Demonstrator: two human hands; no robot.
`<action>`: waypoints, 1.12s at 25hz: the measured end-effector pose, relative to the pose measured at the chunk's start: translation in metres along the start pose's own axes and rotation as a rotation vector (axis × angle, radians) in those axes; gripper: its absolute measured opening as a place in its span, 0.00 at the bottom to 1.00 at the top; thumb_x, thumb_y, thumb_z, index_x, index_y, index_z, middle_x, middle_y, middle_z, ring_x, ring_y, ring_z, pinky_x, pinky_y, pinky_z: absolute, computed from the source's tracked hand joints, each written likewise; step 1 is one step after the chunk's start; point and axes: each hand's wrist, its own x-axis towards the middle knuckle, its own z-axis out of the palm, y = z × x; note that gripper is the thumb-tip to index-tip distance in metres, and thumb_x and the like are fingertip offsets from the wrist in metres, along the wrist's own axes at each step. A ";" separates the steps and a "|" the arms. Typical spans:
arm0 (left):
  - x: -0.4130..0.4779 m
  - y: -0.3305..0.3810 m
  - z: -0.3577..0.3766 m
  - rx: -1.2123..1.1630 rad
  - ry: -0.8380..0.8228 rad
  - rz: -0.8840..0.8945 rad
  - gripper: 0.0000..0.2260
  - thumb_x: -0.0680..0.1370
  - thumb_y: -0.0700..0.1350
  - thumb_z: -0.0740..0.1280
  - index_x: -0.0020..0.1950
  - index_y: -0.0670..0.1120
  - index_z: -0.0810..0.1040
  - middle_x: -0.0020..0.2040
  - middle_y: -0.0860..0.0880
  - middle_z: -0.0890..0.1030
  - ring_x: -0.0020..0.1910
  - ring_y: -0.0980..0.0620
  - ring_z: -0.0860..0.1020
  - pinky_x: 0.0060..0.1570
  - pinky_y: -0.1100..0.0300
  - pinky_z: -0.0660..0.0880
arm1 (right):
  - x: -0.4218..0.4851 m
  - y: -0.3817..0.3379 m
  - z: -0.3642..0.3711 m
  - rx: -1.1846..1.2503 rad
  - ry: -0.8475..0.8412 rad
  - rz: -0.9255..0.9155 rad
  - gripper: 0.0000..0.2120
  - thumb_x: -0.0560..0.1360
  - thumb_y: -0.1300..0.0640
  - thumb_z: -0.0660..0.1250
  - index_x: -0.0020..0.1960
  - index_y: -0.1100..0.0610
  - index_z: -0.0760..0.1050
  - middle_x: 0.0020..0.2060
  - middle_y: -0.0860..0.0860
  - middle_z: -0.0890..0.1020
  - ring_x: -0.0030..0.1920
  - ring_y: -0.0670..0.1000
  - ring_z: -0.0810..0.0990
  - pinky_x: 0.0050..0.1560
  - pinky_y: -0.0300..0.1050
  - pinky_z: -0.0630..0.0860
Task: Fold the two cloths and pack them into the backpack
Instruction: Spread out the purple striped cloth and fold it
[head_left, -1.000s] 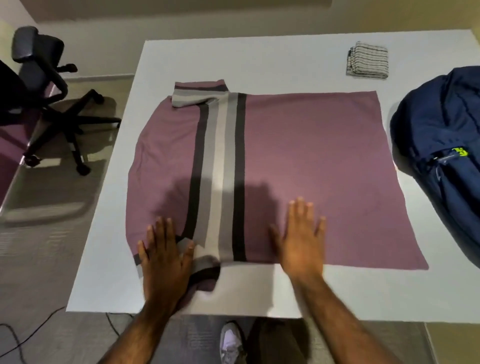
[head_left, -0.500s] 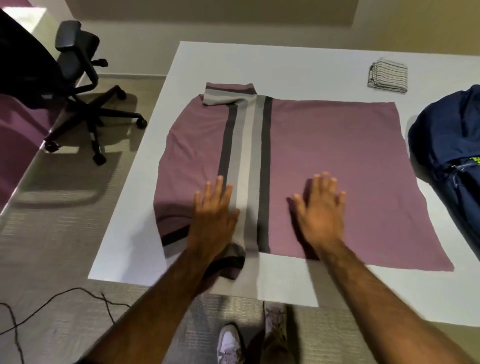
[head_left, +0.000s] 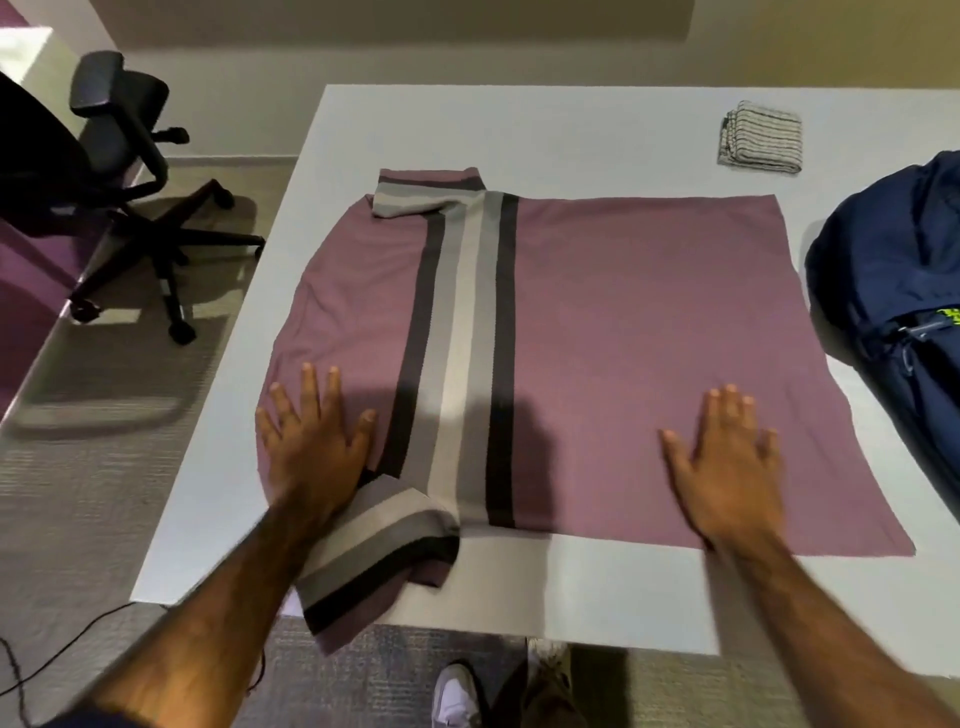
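Note:
A large mauve cloth (head_left: 623, 332) with grey, white and dark stripes lies spread on the white table (head_left: 571, 130). Its striped end hangs bunched over the near table edge. My left hand (head_left: 311, 441) presses flat on the cloth's near left part, fingers spread. My right hand (head_left: 727, 462) lies flat on the cloth's near right part. A small folded striped cloth (head_left: 761, 137) rests at the far right of the table. The navy backpack (head_left: 898, 291) lies at the table's right edge, partly out of view.
A black office chair (head_left: 124, 171) stands on the carpet to the left of the table. A thin cable (head_left: 47, 660) runs over the floor at lower left. My shoes (head_left: 462, 696) show below the near table edge.
Both hands have slid apart over the mauve cloth: the left one out to the left side, the right one far to the right. The camera view has shifted.

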 end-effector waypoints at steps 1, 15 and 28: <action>0.003 -0.009 -0.004 -0.024 -0.020 -0.064 0.40 0.78 0.72 0.39 0.83 0.49 0.51 0.83 0.41 0.51 0.80 0.31 0.51 0.76 0.29 0.50 | 0.005 0.033 -0.009 0.006 -0.009 0.065 0.43 0.79 0.29 0.38 0.82 0.59 0.50 0.82 0.56 0.52 0.82 0.56 0.48 0.79 0.64 0.50; 0.042 0.085 0.013 -0.012 0.065 0.235 0.29 0.84 0.61 0.41 0.84 0.52 0.48 0.84 0.45 0.49 0.82 0.38 0.49 0.79 0.36 0.48 | 0.040 -0.090 0.003 0.000 -0.049 -0.313 0.36 0.81 0.39 0.42 0.83 0.57 0.47 0.82 0.53 0.48 0.82 0.53 0.44 0.80 0.60 0.44; 0.086 0.202 0.003 -0.115 -0.034 0.428 0.28 0.82 0.58 0.42 0.83 0.56 0.45 0.84 0.51 0.45 0.83 0.47 0.41 0.80 0.45 0.41 | 0.090 -0.150 -0.003 0.087 0.044 -0.453 0.31 0.83 0.46 0.51 0.81 0.61 0.55 0.81 0.57 0.54 0.81 0.59 0.51 0.79 0.61 0.47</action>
